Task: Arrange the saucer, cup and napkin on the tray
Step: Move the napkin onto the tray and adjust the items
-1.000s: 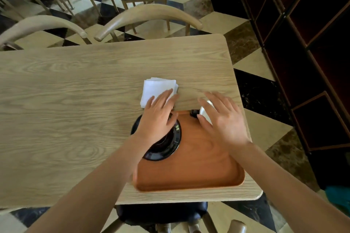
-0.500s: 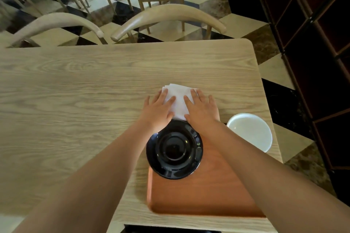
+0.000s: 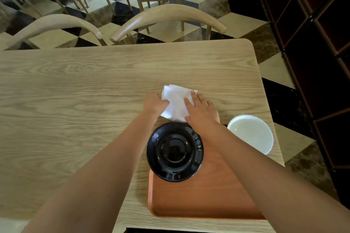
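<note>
We see a pale wooden table (image 3: 75, 100) with the orange tray (image 3: 208, 200) at its near right corner. The black saucer (image 3: 175, 151) sits on the tray's far left part, slightly overhanging the rim, so we judge that step done. The white cup (image 3: 251, 133) stands on the table just right of the tray, not yet placed. The folded white napkin (image 3: 176, 104) lies on the table just beyond the tray. Our left hand (image 3: 154, 103) pinches the napkin's left edge, fingers curled; our right hand (image 3: 201, 111) presses flat and open on its right side. Napkin and cup remain to be arranged.
</note>
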Demonstrator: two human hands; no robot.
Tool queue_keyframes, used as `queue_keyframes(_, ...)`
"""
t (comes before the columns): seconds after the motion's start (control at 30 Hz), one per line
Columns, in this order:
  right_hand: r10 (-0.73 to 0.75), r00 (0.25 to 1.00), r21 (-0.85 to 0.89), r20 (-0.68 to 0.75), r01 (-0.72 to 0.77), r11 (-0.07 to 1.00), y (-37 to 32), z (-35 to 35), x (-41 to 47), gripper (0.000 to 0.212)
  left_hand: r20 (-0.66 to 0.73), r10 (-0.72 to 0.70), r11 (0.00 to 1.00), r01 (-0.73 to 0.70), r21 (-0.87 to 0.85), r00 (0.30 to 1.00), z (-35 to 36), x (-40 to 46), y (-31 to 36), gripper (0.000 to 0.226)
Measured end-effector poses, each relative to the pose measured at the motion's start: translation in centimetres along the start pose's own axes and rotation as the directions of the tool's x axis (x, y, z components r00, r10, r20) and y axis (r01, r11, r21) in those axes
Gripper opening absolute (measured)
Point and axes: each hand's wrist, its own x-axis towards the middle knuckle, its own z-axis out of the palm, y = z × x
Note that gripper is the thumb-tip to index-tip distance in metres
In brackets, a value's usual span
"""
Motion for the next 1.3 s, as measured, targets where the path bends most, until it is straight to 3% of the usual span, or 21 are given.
queue_keyframes(0.03,0.0,1.0,0.003,0.003,0.0,1.0,-0.1,-0.1,0.0,0.063,0.032,-0.054,0.996,0.056,-0.065,0.998,-0.3,-0.1,0.3,0.007)
queue_keyframes(0.1,-0.004,1.0,0.023,-0.003,0.004,1.0,-0.1,-0.2,-0.2,0.062,0.076,-0.097,0.986,0.106,-0.127,0.992,-0.7,-0.3,0.7,0.018)
queue_keyframes(0.17,0.0,1.0,0.072,-0.029,0.002,0.997,-0.1,-0.6,-0.4,0.061,0.09,-0.028,0.99,0.04,-0.135,0.996,-1.4,-0.9,1.3,0.013)
queue_keyframes(0.23,0.036,0.996,0.23,-0.077,-0.018,0.973,0.0,-1.3,-0.6,0.057,0.094,0.056,0.988,-0.042,-0.149,0.994,-2.1,-1.8,2.2,0.002)
queue_keyframes(0.33,0.107,0.979,0.604,-0.176,0.022,0.796,-0.1,-2.3,-1.3,0.05,0.12,0.125,0.967,-0.094,-0.235,0.985,-3.4,-3.5,3.4,0.004)
queue_keyframes(0.43,0.207,0.958,0.838,-0.198,0.056,0.543,-0.2,-3.7,-2.5,0.046,0.143,0.16,0.926,-0.098,-0.365,0.977,-4.6,-5.8,4.1,0.009)
queue_keyframes(0.57,0.316,0.926,0.951,-0.206,0.113,0.289,0.1,-5.5,-5.8,0.038,0.18,0.251,0.859,-0.133,-0.495,0.951,-5.9,-9.8,3.5,0.016)
queue_keyframes(0.73,0.406,0.875,0.958,-0.265,0.19,0.216,1.2,-5.6,-13.7,0.038,0.138,0.272,0.817,-0.152,-0.556,0.952,-4.8,-15.6,-0.1,0.017)
queue_keyframes(0.87,0.436,0.858,0.946,-0.271,0.153,0.287,2.1,-3.3,-19.5,0.041,0.183,0.276,0.792,-0.116,-0.6,0.944,-1.5,-19.8,-2.9,0.029)
queue_keyframes(0.97,0.431,0.829,0.89,-0.357,0.161,0.427,2.9,-1.5,-22.6,0.042,0.019,0.251,0.796,-0.195,-0.573,0.968,1.5,-22.2,-4.5,0.03)
queue_keyframes(1.07,0.383,0.837,0.802,-0.39,0.106,0.587,3.9,0.7,-24.2,0.031,-0.102,0.34,0.825,-0.349,-0.445,0.935,4.9,-23.8,-6.0,0.021)
queue_keyframes(1.17,0.331,0.877,0.731,-0.349,0.034,0.682,4.9,3.0,-25.1,0.023,-0.056,0.401,0.844,-0.392,-0.366,0.914,7.6,-24.1,-7.4,0.015)
queue_keyframes(1.3,0.275,0.93,0.688,-0.242,-0.035,0.725,6.3,5.5,-25.5,0.029,0.103,0.417,0.897,-0.391,-0.207,0.903,10.2,-23.8,-8.9,0.023)
